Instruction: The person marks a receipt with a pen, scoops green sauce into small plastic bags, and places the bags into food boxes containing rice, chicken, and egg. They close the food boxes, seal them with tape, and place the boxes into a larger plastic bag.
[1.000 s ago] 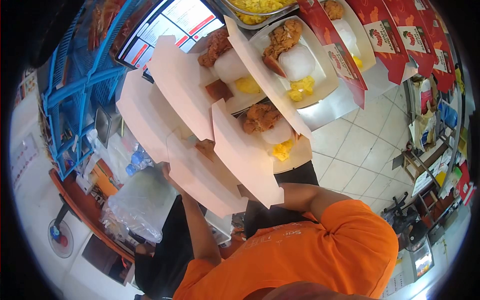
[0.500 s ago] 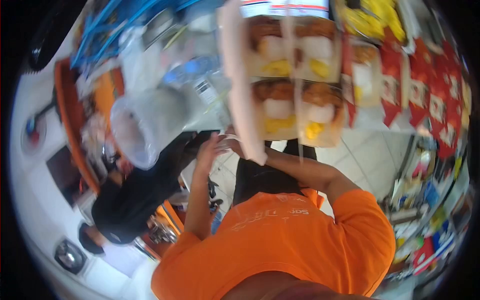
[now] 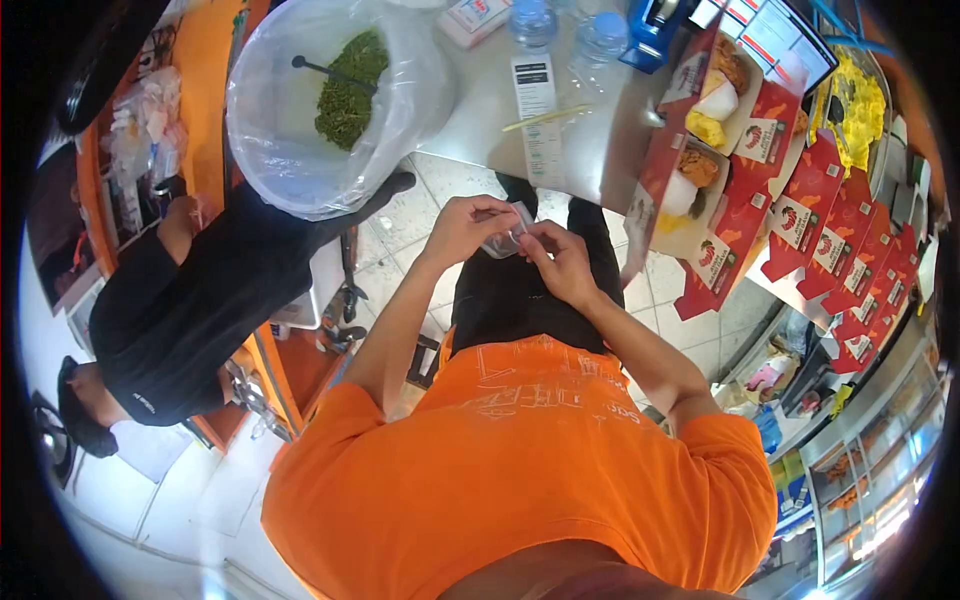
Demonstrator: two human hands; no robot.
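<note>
In front of my dark trousers, both hands hold a small clear plastic bag. My left hand is closed, pinching the bag's upper edge between thumb and fingers. From the other side, my right hand is closed on the bag too, its thumb and forefinger close to the left fingertips. What the bag contains, if anything, cannot be made out. Just beyond my hands is the edge of the metal table, with a printed paper slip lying on it.
Food in open red boxes lines the table's right side. A plastic-lined tub with chopped greens stands at the left, beside a co-worker in black. Water bottles, a blue tape dispenser and a yellow stick are on the table.
The view has turned, so the food boxes now appear farther right and the tub higher up. My hands, blurred before, now show clearly with the plastic bag between them.
</note>
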